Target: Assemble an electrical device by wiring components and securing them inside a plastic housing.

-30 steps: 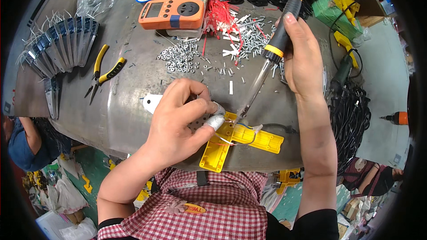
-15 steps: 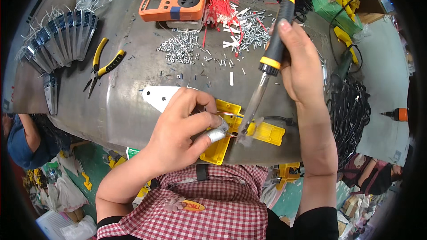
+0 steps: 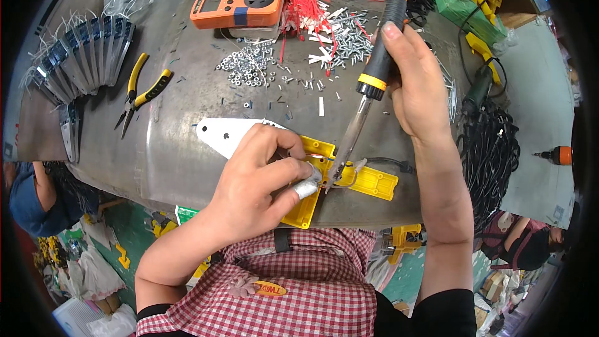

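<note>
My right hand (image 3: 419,84) is closed around the black and yellow handle of a soldering iron (image 3: 379,59), which slants down to the left. Its metal tip meets thin wiring beside my left fingertips. My left hand (image 3: 262,178) pinches what looks like a thin wire, mostly hidden by the fingers; a white wrapping covers one or more fingertips. Under these fingers lies an open yellow plastic housing (image 3: 301,215), with coloured wires inside. A yellow strip-shaped part (image 3: 377,184) extends to its right, with a dark cable near it. A white plate with holes (image 3: 214,136) lies beyond my left hand.
Yellow-handled pliers (image 3: 140,93) and a fan of metal blades with wires (image 3: 87,56) lie left. An orange multimeter (image 3: 237,6), nuts (image 3: 246,65), screws (image 3: 349,37) and red wires (image 3: 306,9) are farther back. Coiled black cables (image 3: 490,156) sit right.
The iron's tip has shifted slightly left and down toward my left fingertips. The greyish haze around the tip has thinned. My left hand keeps its pinch, and the view has shifted slightly.
</note>
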The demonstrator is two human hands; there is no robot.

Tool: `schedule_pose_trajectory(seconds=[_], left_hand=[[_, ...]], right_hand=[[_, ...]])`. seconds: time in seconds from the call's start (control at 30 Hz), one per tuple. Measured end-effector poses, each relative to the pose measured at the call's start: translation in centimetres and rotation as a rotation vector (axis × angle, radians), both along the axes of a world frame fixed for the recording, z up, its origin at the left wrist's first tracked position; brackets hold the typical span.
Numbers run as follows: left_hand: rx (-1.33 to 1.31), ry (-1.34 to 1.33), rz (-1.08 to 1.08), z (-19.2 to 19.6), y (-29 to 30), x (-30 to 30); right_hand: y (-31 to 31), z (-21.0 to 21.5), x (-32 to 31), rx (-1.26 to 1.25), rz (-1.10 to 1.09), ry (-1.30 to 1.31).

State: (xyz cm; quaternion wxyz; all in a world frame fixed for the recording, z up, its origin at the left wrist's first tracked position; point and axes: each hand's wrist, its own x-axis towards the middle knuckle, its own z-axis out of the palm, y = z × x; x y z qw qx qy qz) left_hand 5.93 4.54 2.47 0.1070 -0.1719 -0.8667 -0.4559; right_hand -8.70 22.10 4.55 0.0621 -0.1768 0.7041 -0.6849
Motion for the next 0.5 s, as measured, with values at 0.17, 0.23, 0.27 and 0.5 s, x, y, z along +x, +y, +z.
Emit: schedule_pose_trajectory(seconds=[0.17, 0.23, 0.27, 0.5], left_hand=[[-0.003, 0.033, -0.012, 0.1, 0.2, 0.0], [-0.008, 0.025, -0.017, 0.1, 0.3, 0.1], [-0.009, 0.025, -0.017, 0.1, 0.3, 0.1], [-0.304, 0.230, 0.280, -0.2, -2.3, -1.0]], right_hand=[[0.0, 0.0, 0.2, -0.024, 0.011, 0.000], [-0.1, -0.1, 0.3, -0.027, -0.001, -0.014], [-0.1, -0.1, 0.3, -0.029, -0.012, -0.026], [2.2, 0.5, -1.7, -0.150, -0.133, -0.040]])
